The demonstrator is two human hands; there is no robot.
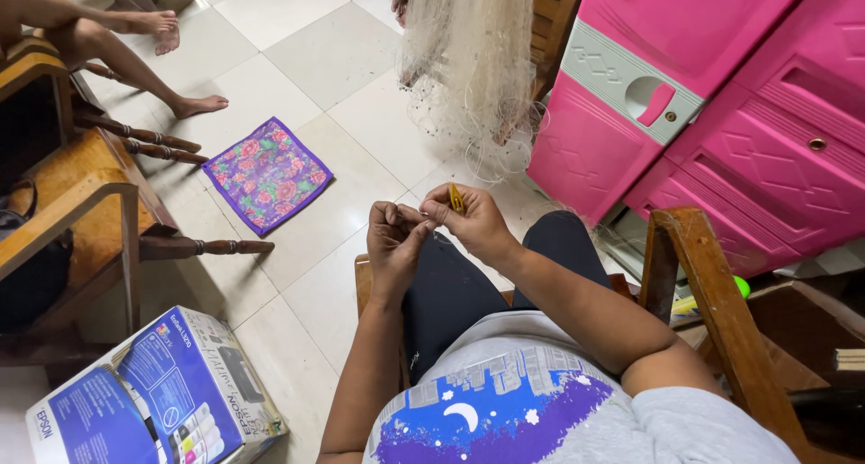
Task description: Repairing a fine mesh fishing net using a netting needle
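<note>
A floor of pale square tiles (297,59) spreads under the scene, seen from above a seated person's lap. The right hand (473,221) is closed, pinching a small flat yellow plastic tool (456,198) upright between thumb and fingers. The left hand (394,239) sits just beside it, touching it at the fingertips, with its fingers curled in a narrow pinch; what it grips is too fine to make out. Both hands hover above the person's dark-trousered knee.

Straight ahead of the hands, a bunch of fine whitish fishing net (473,59) hangs down and trails toward them; whether a strand reaches the fingers cannot be told. To the right of the hands stands a bright pink plastic cabinet (721,113) with a grey-green handle panel. Near the right forearm rises the wooden arm of a brown chair (712,302).

Ahead and to the left of the left hand, a square purple floral cloth (268,174) lies flat on the floor. Farther left stands a brown wooden armchair (81,203), and beyond it are another person's bare legs (135,50). Below the left elbow lies a blue and white cardboard printer box (153,396).
</note>
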